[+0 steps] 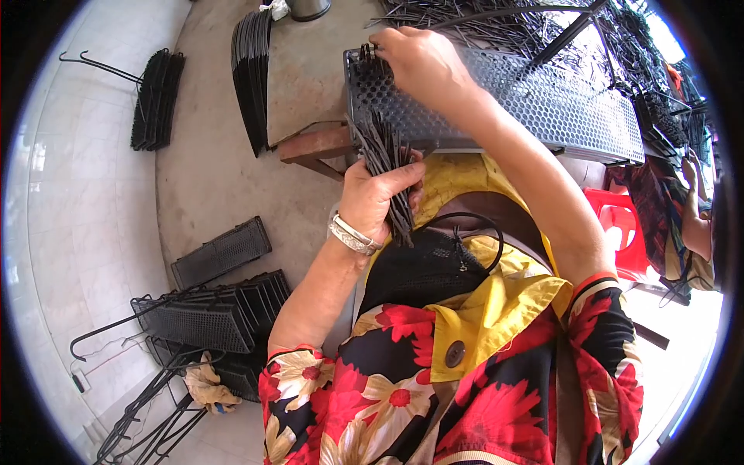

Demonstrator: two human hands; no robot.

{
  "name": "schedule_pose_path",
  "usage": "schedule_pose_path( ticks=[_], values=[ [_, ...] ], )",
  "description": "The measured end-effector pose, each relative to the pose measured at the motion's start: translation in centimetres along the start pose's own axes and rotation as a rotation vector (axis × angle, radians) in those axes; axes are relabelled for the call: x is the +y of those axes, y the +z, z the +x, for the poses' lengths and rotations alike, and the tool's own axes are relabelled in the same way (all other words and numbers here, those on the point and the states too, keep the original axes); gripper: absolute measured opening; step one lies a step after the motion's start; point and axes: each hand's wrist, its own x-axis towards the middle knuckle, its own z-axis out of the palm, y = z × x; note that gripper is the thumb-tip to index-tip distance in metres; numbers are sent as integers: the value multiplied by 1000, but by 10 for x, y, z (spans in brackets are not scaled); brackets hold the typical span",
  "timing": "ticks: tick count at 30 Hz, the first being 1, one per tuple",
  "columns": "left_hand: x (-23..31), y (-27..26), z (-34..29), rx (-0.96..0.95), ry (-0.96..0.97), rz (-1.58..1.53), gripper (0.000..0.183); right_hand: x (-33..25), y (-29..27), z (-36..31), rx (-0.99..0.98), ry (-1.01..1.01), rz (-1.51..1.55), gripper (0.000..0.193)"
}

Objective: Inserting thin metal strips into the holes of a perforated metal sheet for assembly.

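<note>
My left hand (370, 191) is closed around a bundle of thin dark sticks (378, 141), just in front of a perforated metal tray (558, 99). The upper ends of the bundle fan out over the tray's near left edge. Stretched across the tray, my right hand (422, 63) has its fingertips pinched at the far left corner. Several short dark ends (365, 56) stick up from the holes beside those fingertips. Whatever sits between the right fingers is too small and too hidden to make out.
Loose dark sticks (496, 31) are heaped beyond the tray. Dark perforated racks stand stacked (209, 318) on the floor at left, with long hooked rods (139, 411). A row of dark panels (252, 77) stands by a brown stool (314, 147). A person sits at right near a red chair (620, 225).
</note>
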Motion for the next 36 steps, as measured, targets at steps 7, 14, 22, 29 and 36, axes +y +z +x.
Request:
schedule_pose_path(
  ticks=[7, 14, 22, 29, 36],
  values=[
    [0, -1, 0, -68, -52, 7, 22, 1, -3, 22, -151, -24, 254, 12],
    [2, -1, 0, -48, -42, 12, 20, -5, -11, 5, -157, 45, 284, 19],
    [3, 4, -3, -57, -12, 37, 18, -29, -47, -33, -564, 643, 877, 19],
    [0, 3, -2, -62, -6, 115, 23, -9, -54, -34, -230, 777, 882, 16],
    [0, 3, -1, -39, -42, 50, 23, 12, -31, -27, 349, 579, 637, 15]
  ],
)
